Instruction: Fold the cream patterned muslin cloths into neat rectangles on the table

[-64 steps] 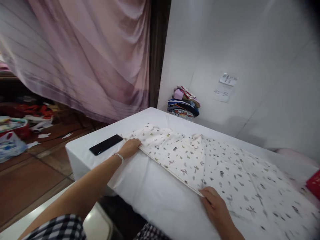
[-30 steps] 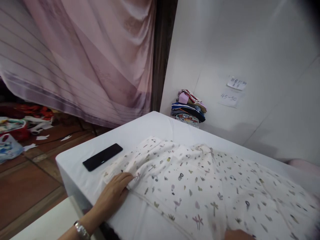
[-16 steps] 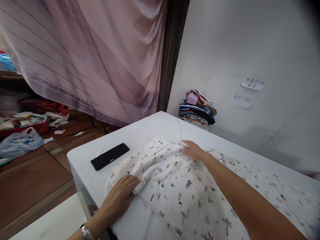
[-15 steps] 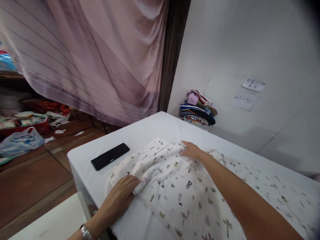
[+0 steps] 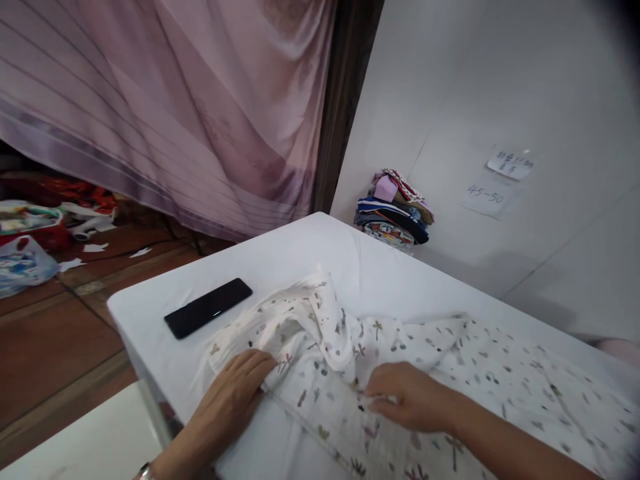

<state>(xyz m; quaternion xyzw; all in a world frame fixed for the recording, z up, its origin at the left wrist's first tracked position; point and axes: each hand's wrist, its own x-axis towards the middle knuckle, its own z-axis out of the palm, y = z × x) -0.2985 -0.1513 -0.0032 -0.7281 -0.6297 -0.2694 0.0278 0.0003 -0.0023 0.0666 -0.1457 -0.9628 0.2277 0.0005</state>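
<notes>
A white cloth (image 5: 480, 373) printed with small plants and animals lies spread over a white table (image 5: 300, 253). My left hand (image 5: 235, 390) rests flat on the cloth's near left corner, pinning it to the table. My right hand (image 5: 407, 397) pinches a fold of the cloth and has it drawn back toward the near edge, so the cloth bunches up between the two hands. A black phone (image 5: 209, 307) lies on the table to the left of the cloth, a short way beyond my left hand.
A stack of folded clothes (image 5: 394, 210) sits against the white wall at the table's far side. Two paper notes (image 5: 495, 180) are stuck on the wall. A pink curtain (image 5: 175, 107) hangs at the left, over a brown floor with bags and scraps (image 5: 30, 240).
My right hand reached to the cloth's far edge, took hold and pulled it back toward me, folding the cloth over. My left hand slid the near corner toward the table edge and stayed there.
</notes>
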